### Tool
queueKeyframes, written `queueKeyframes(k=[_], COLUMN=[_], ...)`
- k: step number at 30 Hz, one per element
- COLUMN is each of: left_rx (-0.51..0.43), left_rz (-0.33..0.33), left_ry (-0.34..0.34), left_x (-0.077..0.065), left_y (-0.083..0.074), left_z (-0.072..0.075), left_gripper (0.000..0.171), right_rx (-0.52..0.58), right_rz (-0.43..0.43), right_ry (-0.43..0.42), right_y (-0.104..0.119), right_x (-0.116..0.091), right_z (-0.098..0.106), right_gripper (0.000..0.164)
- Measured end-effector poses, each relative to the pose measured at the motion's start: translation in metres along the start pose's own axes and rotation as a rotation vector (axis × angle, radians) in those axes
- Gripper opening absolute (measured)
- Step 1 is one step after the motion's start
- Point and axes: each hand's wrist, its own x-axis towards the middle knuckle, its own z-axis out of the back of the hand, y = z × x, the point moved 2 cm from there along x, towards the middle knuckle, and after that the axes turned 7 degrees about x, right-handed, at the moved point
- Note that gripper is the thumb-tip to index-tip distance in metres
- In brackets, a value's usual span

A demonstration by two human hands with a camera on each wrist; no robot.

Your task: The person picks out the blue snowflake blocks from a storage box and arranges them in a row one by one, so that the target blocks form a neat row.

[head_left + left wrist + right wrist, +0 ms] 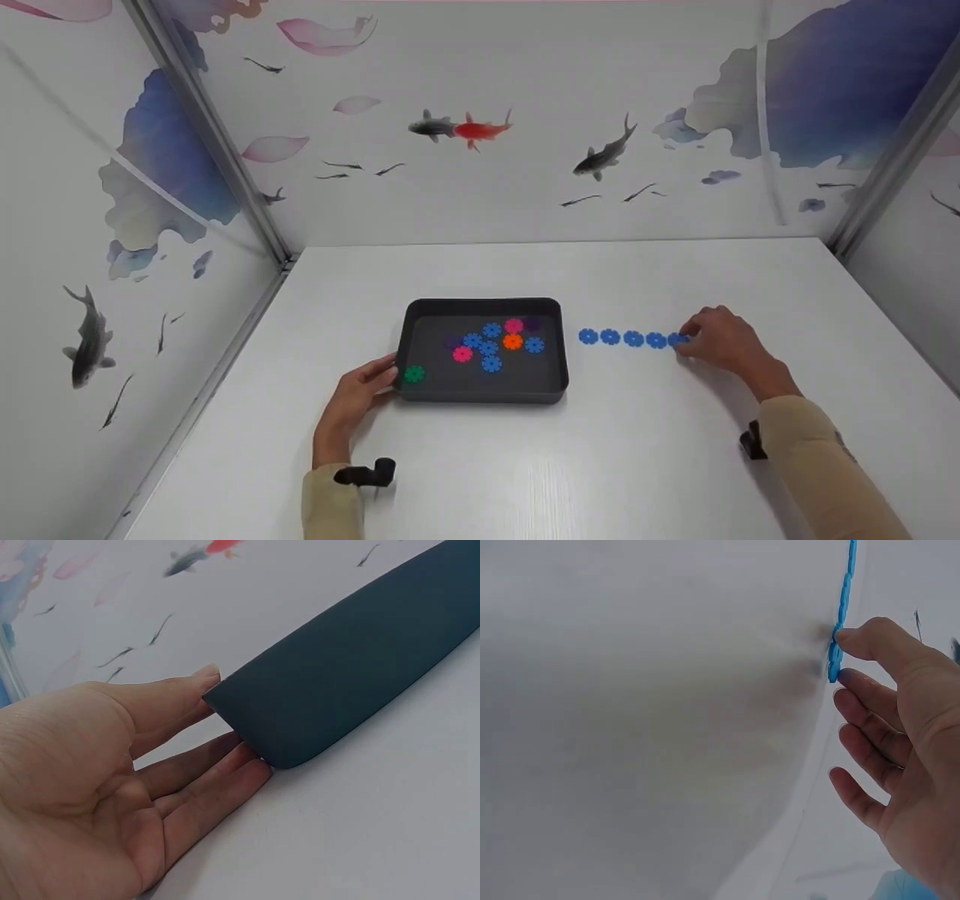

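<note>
Several blue flower-shaped plastic discs (634,339) form a straight row to the right of the dark tray (480,396). My right hand (724,339) pinches the blue disc (834,664) at the row's right end between thumb and index finger, its other fingers loosely bent. Seen edge-on in the right wrist view, the discs run together in a thin line. At the tray's left side, my left hand (358,394) holds the wall, thumb at the rim and fingers lower down, as the left wrist view shows. Blue discs, pink discs (463,353) and an orange disc (512,341) lie inside.
A green disc (414,373) lies in the tray's near left corner, with dark purple discs (532,324) farther in. The white table (480,465) is bordered by panels (480,195) printed with fish and petals. Each wrist carries a black camera mount (367,472).
</note>
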Motion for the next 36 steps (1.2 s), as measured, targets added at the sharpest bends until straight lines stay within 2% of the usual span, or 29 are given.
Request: queueKeyframes(k=[9, 15, 20, 26, 31, 36], left_rx=[0.006, 0.000, -0.006, -0.016, -0.018, -0.011], left_rz=[-0.007, 0.006, 0.014, 0.009, 0.009, 0.006], left_ry=[-0.005, 0.003, 0.004, 0.005, 0.009, 0.009], left_x=[0.002, 0.002, 0.002, 0.003, 0.002, 0.000], left_y=[0.003, 0.002, 0.001, 0.001, 0.001, -0.001], left_z=[0.001, -0.001, -0.001, 0.000, 0.000, -0.001], left_gripper=[0.044, 0.045, 0.046, 0.046, 0.046, 0.047], right_rx=[0.161, 0.311, 0.436, 0.603, 0.720, 0.833], right_rz=[-0.075, -0.136, -0.170, -0.140, -0.116, -0.042], right_ry=[0.044, 0.020, -0.039, -0.128, -0.152, -0.166], right_y=[-0.008, -0.015, -0.015, 0.004, 0.028, 0.053], right_x=[-0.003, -0.010, -0.016, -0.020, -0.017, -0.010], right_z=[-0.002, -0.002, -0.002, -0.004, -0.008, -0.011], right_gripper=[0.046, 0.057, 0.069, 0.066, 0.068, 0.064])
